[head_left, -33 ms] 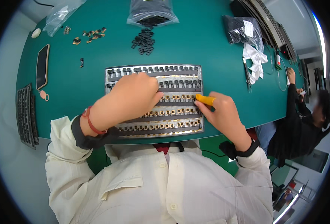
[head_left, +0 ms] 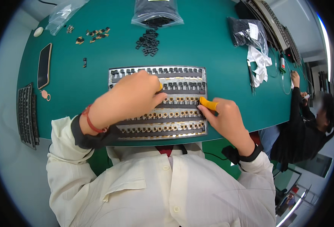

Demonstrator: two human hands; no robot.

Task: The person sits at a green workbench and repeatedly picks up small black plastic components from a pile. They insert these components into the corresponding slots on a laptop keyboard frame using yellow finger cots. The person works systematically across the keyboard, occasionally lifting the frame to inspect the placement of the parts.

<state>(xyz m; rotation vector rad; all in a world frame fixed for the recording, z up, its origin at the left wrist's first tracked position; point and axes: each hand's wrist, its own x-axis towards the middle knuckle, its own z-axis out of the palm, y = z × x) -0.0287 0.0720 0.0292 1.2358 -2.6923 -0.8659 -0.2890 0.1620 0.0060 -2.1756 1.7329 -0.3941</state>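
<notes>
The rowed tray (head_left: 184, 92) lies on the green surface (head_left: 80, 87), nearest the person. At its third row's right end, the right hand (head_left: 223, 114) has thumb and yellow-covered finger close together; whether they clamp a piece, I cannot tell. The left hand (head_left: 133, 92) covers the upper left, its grip hidden. A careless wrist could knock small parts askew; loose black pieces (head_left: 149, 43) lie beyond, near an open bag (head_left: 157, 15).

A green finish is recorded on the desk (head_left: 227, 81). The silver-grey tray (head_left: 163, 136) is crossed by dark grey strips (head_left: 180, 92); upper rows are marked by black parts (head_left: 181, 70), lower rows by black-and-gold parts (head_left: 175, 127). Yellow is noted on the finger cots (head_left: 208, 104), cream on the shirt (head_left: 148, 206).
</notes>
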